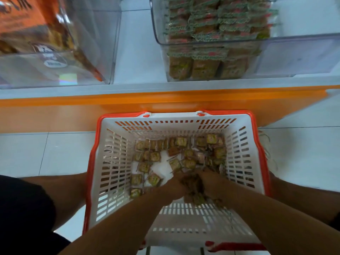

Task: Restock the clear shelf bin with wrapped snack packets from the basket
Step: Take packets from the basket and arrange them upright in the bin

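Observation:
A white basket with an orange rim (184,118) stands on the floor below me. Several small wrapped snack packets (154,157) lie loose on its bottom. Both hands are down inside it, close together. My left hand (173,184) and my right hand (209,183) grip a blurred bunch of snack packets (193,192) between them. Above, on the shelf, the clear shelf bin (276,45) holds several stacked rows of the same packets.
A second clear bin (92,67) at upper left holds a large orange bag (36,26). The shelf has an orange front edge (128,100). White floor tiles (46,153) surround the basket. My knees flank the basket.

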`<state>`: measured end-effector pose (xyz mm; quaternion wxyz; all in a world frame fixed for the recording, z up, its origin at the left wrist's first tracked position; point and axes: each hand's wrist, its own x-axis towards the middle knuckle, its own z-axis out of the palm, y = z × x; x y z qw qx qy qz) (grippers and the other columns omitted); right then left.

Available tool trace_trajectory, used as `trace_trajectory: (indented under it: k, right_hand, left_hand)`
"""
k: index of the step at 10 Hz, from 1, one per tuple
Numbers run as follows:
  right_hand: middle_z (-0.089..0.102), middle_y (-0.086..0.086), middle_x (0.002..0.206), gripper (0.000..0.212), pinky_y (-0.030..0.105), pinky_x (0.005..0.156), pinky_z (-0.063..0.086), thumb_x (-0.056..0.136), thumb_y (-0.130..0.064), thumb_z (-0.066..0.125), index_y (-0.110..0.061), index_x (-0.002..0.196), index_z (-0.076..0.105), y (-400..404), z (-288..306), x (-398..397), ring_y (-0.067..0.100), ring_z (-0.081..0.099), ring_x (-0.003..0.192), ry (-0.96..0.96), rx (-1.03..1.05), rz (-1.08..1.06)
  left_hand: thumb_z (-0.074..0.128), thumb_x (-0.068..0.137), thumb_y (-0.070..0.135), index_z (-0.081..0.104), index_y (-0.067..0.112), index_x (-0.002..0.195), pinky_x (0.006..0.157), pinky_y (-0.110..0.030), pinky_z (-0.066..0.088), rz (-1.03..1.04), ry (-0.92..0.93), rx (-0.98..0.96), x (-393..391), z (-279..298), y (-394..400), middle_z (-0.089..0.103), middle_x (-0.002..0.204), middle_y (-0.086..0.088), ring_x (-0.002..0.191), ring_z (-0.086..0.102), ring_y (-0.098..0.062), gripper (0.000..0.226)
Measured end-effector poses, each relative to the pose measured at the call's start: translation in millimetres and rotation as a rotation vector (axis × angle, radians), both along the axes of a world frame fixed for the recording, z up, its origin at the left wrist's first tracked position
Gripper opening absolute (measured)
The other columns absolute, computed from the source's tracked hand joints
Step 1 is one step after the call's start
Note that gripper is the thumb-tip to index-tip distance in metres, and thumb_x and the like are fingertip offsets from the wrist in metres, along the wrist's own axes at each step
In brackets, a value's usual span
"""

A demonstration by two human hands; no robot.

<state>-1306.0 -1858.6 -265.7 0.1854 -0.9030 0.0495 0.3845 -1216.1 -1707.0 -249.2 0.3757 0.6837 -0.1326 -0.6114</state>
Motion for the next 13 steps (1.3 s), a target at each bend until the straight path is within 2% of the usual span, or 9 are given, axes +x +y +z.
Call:
trace_trajectory:
  k: [1, 2, 3, 5, 6, 7, 9, 11, 13]
  right_hand:
    - [0.059, 0.012, 0.092, 0.018, 0.036, 0.074, 0.051, 0.104, -0.018, 0.052, -0.005, 0.094, 0.06, 8.5, 11.7, 12.3, 0.028, 0.059, 0.084, 0.053, 0.342, -0.502]
    - [0.059, 0.006, 0.092, 0.012, 0.033, 0.077, 0.051, 0.093, -0.017, 0.064, -0.009, 0.101, 0.059, 4.1, 28.9, 8.3, 0.025, 0.058, 0.085, 0.019, 0.249, -0.376]
    - [0.065, 0.005, 0.109, 0.044, 0.033, 0.087, 0.051, 0.078, -0.021, 0.076, -0.017, 0.117, 0.056, 0.3, 37.3, 12.5, 0.026, 0.064, 0.103, 0.069, 0.304, -0.595]
    - [0.071, 0.018, 0.109, 0.04, 0.049, 0.09, 0.057, 0.081, -0.001, 0.08, 0.004, 0.115, 0.059, -2.0, 65.1, 39.6, 0.031, 0.069, 0.101, 0.071, 0.715, -0.884]
    - [0.073, 0.014, 0.09, 0.038, 0.042, 0.07, 0.058, 0.078, -0.002, 0.083, -0.002, 0.11, 0.063, -9.0, 92.2, 55.8, 0.026, 0.071, 0.074, 0.202, 0.833, -0.891]
    - [0.074, 0.009, 0.107, 0.045, 0.045, 0.086, 0.061, 0.075, -0.008, 0.087, -0.013, 0.114, 0.065, -15.8, 130.8, 71.2, 0.026, 0.073, 0.097, 0.123, 0.773, -0.837]
    - [0.076, -0.004, 0.096, 0.041, 0.033, 0.082, 0.061, 0.069, -0.013, 0.09, -0.024, 0.102, 0.067, -17.2, 240.0, 92.2, 0.016, 0.072, 0.093, -0.159, 0.601, -0.694]
    - [0.074, 0.015, 0.092, 0.05, 0.045, 0.069, 0.063, 0.068, -0.008, 0.092, -0.015, 0.107, 0.06, -17.5, 344.6, 100.6, 0.026, 0.074, 0.068, -0.327, 0.582, -0.631]
    - [0.073, -0.008, 0.101, 0.048, 0.04, 0.067, 0.062, 0.07, -0.018, 0.092, -0.034, 0.104, 0.062, -18.3, 409.9, 103.3, 0.013, 0.074, 0.072, -0.543, 0.543, -0.444]
  left_hand:
    - [0.046, 0.101, -0.011, 0.042, 0.006, 0.148, 0.083, -0.012, 0.052, 0.005, -0.006, 0.021, -3.0, 1.2, 4.4, 0.052, 0.142, -0.011, 0.118, 0.061, -0.019, 0.05]
    - [0.058, 0.09, -0.017, 0.059, 0.02, 0.134, 0.074, -0.012, 0.053, 0.05, 0.061, 0.043, -1.7, -2.3, 7.6, 0.061, 0.122, 0.01, 0.09, 0.066, 0.01, 0.057]
    - [0.069, 0.079, -0.016, 0.072, 0.026, 0.113, 0.077, -0.026, 0.059, 0.1, 0.088, 0.041, 3.9, -3.8, 9.0, 0.073, 0.104, 0.01, 0.092, 0.072, -0.004, 0.054]
    - [0.085, 0.062, 0.009, 0.071, 0.024, 0.107, 0.094, -0.048, 0.059, 0.174, 0.088, 0.095, 34.1, 28.0, 15.6, 0.072, 0.112, -0.006, 0.104, 0.07, -0.024, 0.049]
    - [0.073, 0.082, -0.006, 0.073, 0.011, 0.112, 0.091, -0.048, 0.059, 0.162, 0.171, 0.081, 58.5, 50.4, 19.1, 0.072, 0.112, -0.02, 0.099, 0.071, -0.028, 0.035]
    - [0.069, 0.085, -0.003, 0.081, 0.023, 0.095, 0.076, -0.032, 0.06, 0.123, 0.26, 0.085, 85.1, 94.2, 18.5, 0.078, 0.095, -0.007, 0.087, 0.076, -0.018, 0.031]
    - [0.056, 0.088, -0.008, 0.072, 0.004, 0.113, 0.085, -0.048, 0.061, 0.198, 0.21, -0.006, 125.6, 192.3, 15.9, 0.074, 0.11, -0.02, 0.103, 0.072, -0.033, 0.032]
    - [0.06, 0.089, 0.028, 0.07, 0.0, 0.12, 0.072, -0.041, 0.06, 0.295, 0.134, -0.205, 127.8, 292.9, -0.6, 0.069, 0.105, -0.021, 0.085, 0.067, -0.032, 0.043]
    - [0.077, 0.077, 0.048, 0.076, 0.015, 0.116, 0.068, -0.028, 0.059, 0.213, 0.094, -0.299, 130.0, 362.8, 2.9, 0.073, 0.117, -0.011, 0.094, 0.074, -0.017, 0.052]
